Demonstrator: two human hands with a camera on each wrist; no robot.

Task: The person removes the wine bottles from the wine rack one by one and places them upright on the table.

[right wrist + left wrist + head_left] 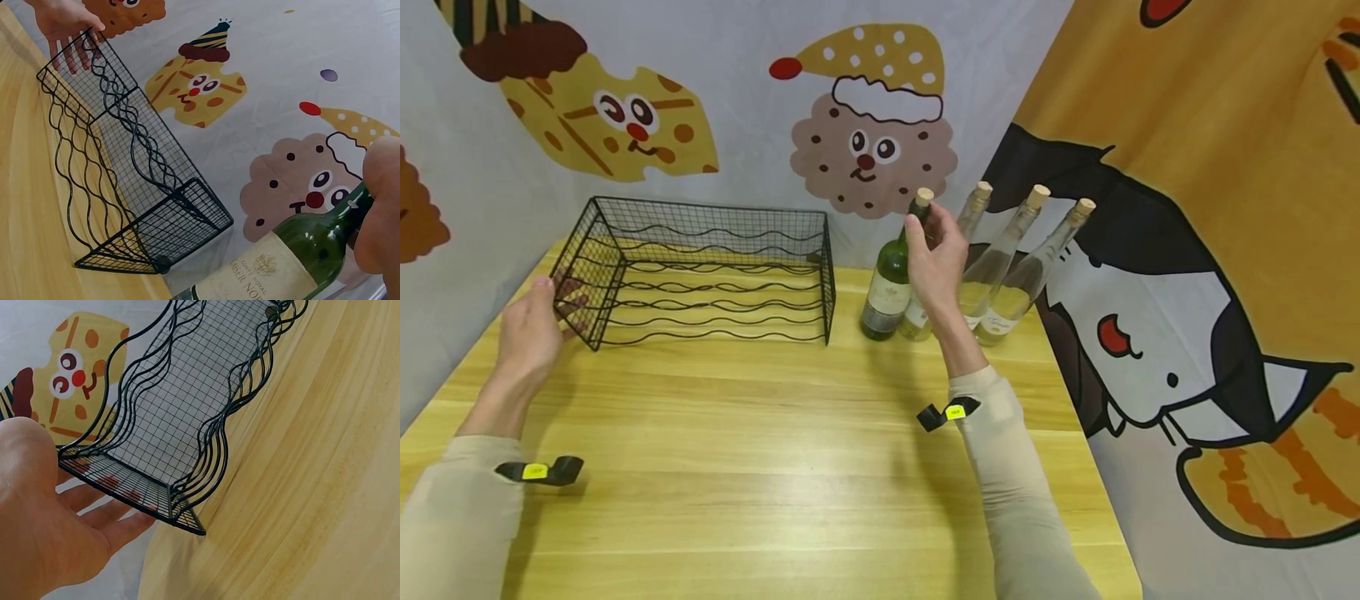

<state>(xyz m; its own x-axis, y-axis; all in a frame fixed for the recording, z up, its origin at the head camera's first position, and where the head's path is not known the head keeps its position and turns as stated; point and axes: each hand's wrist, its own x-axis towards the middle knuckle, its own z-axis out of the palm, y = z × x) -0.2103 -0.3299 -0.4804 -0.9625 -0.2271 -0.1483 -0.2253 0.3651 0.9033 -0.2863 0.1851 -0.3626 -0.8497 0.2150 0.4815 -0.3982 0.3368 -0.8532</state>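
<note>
A black wire wine rack (718,304) with wavy rungs and mesh sides stands at the back left of the table. My left hand (531,329) is at its left end, the straight, spread fingers against the mesh side panel, as the left wrist view shows too. To the right of the rack, my right hand (938,258) grips a corked green wine bottle (887,287) by the neck. That bottle leans slightly, and its cream label (259,272) faces the right wrist camera. Whether its base touches the table is hard to tell. Three corked clear bottles (1018,279) stand beside it, partly behind my right hand.
The wooden table (737,467) ends against a cloth backdrop (745,150) with cartoon prints. A second printed cloth (1172,300) hangs along the right edge, close to the clear bottles.
</note>
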